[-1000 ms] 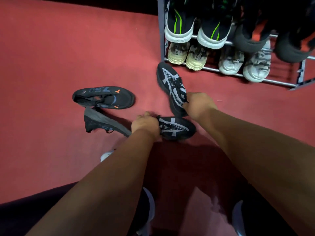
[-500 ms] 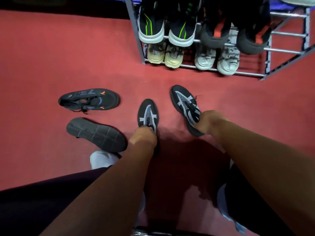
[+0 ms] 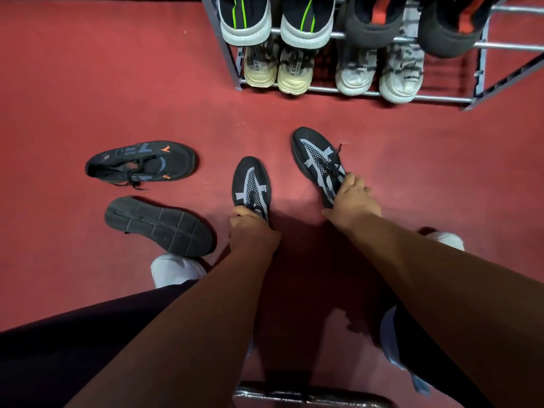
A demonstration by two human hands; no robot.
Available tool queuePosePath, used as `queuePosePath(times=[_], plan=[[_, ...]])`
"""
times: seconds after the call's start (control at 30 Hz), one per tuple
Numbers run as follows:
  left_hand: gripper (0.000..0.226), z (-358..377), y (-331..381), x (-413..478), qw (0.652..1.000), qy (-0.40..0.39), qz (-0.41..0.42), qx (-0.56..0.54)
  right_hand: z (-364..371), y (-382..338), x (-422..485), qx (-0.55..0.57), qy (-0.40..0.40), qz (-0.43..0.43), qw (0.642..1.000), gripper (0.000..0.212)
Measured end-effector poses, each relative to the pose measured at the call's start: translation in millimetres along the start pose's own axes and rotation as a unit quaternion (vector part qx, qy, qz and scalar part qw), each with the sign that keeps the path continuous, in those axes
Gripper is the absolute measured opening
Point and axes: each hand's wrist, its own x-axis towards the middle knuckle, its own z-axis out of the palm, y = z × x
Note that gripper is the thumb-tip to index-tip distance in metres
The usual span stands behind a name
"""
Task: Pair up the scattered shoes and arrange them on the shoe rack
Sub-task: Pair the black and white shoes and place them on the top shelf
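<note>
Now left hand grips near shoe heel; right hand, seemingly, far shoe.

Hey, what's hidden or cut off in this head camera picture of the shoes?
Head view:
- Overturned shoe: upper hidden, only the sole faces up.
- Green-striped pair on the shoe rack: cut off by the top edge.
- Heels of the black-and-gray shoes: covered by the left hand and right hand.
- Metal bar: cut off by the bottom edge.

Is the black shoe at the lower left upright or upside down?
Upside down: the shoe shows its grooved sole facing up, with no laces or opening visible.
</note>
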Motion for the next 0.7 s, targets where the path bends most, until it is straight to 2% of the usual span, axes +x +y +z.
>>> queuePosePath(times=[0.1, 0.2, 0.4, 0.47, 0.7], plan=[[0.103, -1, 3, -2, 1.0, 0.011, -0.008, -0.004, 0, 0, 4, 0.014, 0.006, -0.006, 1.0, 0.096], [0.101, -5, 8, -7, 0.999, 0.001, -0.033, -0.004, -3, -2, 3, 0.032, 0.01, -0.004, 0.999, 0.076], [0.084, -36, 20, -14, 0.995, -0.028, -0.073, -0.057, -24, -9, -11, 0.068, 0.012, 0.01, 0.998, 0.084], [0.075, -54, 24, -21, 0.997, -0.024, -0.06, -0.048, -38, -8, -20, 0.077, 0.008, 0.016, 0.997, 0.078], [0.065, -122, 31, -73, 1.0, -0.01, 0.017, 0.0, -113, -2, -81, 0.026, 0.01, -0.01, 1.0, 0.032]])
